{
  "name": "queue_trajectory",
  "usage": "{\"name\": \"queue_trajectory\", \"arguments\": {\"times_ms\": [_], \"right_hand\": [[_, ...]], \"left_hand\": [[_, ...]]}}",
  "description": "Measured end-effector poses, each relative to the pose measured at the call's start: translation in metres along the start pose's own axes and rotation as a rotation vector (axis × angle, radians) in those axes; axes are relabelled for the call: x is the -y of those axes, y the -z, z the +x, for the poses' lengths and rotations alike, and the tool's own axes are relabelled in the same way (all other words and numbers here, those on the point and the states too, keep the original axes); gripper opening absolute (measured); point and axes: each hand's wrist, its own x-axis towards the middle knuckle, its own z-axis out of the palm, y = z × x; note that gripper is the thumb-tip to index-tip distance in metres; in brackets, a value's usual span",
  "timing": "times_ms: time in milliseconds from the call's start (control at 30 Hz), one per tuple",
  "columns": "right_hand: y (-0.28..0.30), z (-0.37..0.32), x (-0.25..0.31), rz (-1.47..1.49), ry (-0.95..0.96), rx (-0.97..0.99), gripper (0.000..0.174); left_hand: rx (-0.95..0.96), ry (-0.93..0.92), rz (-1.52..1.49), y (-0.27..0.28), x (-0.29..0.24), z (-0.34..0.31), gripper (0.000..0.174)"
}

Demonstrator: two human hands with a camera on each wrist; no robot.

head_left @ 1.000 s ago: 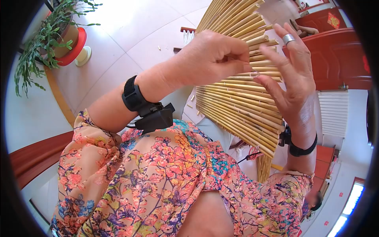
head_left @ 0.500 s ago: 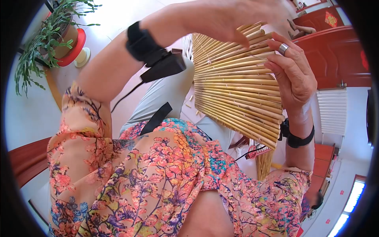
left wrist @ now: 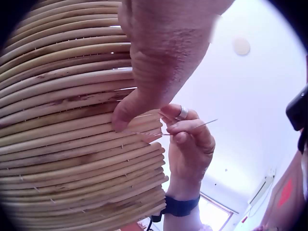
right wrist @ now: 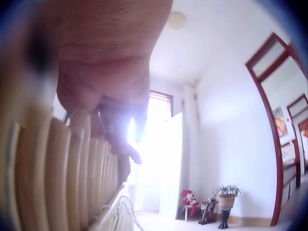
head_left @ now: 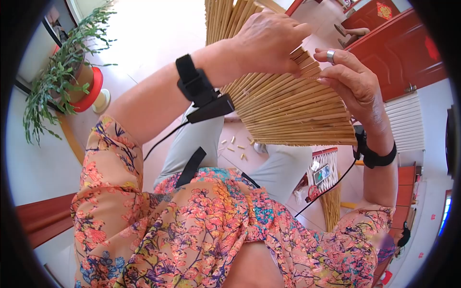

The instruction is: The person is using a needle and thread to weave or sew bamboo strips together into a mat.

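A mat of thin yellow-brown reeds [head_left: 293, 113], tied with pale thread, fans out in front of the body. At its upper edge my left hand [head_left: 269, 41] grips it; in the left wrist view the thumb of that hand [left wrist: 159, 53] lies on the reeds [left wrist: 72, 115], its fingers hidden behind. Beside the mat's right edge, my ringed right hand [head_left: 353, 81] pinches a thin needle [left wrist: 206, 124] between thumb and fingers. A twisted thread [left wrist: 144, 133] runs from there across the reeds. The right wrist view shows reed ends [right wrist: 57, 168] below the hand [right wrist: 103, 53].
Short cut pieces [head_left: 231, 149] lie on the floor between the legs. A phone [head_left: 321, 174] rests on a low corded stool [head_left: 330, 158], with a bundle of reeds [head_left: 331, 209] below it. A potted plant [head_left: 82, 84] stands left, a red cabinet [head_left: 394, 55] right.
My left hand has come down from its blurred sweep at the top and now grips the mat's upper edge. The mat has tilted, its lower edge now nearly level. My right hand stays beside it.
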Motion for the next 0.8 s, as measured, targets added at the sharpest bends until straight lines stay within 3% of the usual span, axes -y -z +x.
{"name": "queue_trajectory", "arguments": {"times_ms": [200, 267, 400, 467, 600, 667, 700, 767, 800], "right_hand": [[0.018, -0.002, -0.010, 0.084, -0.020, 0.215, 0.011], [0.012, 0.007, -0.007, -0.223, 0.308, 0.166, 0.012], [0.003, 0.014, 0.007, -0.357, 0.408, 0.179, 0.016], [-0.026, 0.004, -0.005, -0.125, 0.268, 0.095, 0.017], [-0.079, -0.010, -0.005, 0.125, 0.113, -0.140, 0.018], [-0.094, -0.009, -0.001, 0.356, -0.143, -0.364, 0.015], [-0.097, -0.006, 0.003, 0.355, -0.142, -0.381, 0.015], [-0.103, -0.001, 0.013, 0.005, 0.028, -0.557, 0.013], [-0.105, -0.003, 0.019, 0.107, 0.107, -0.549, 0.010]], "left_hand": [[-0.004, -0.031, 0.080, 0.004, 0.007, -0.006, 0.051], [0.006, -0.001, 0.112, 0.001, 0.013, -0.010, 0.052], [-0.148, -0.019, 0.126, -0.010, 0.013, -0.016, 0.057], [-0.238, 0.011, 0.170, -0.017, 0.015, -0.017, 0.061], [-0.157, 0.078, 0.235, -0.017, 0.016, -0.012, 0.064], [-0.180, 0.103, 0.251, -0.022, 0.019, -0.008, 0.062], [-0.175, 0.089, 0.257, -0.023, 0.021, -0.005, 0.062], [-0.216, 0.134, 0.277, -0.028, 0.025, 0.001, 0.060], [-0.207, 0.119, 0.281, -0.030, 0.030, 0.004, 0.060]]}}
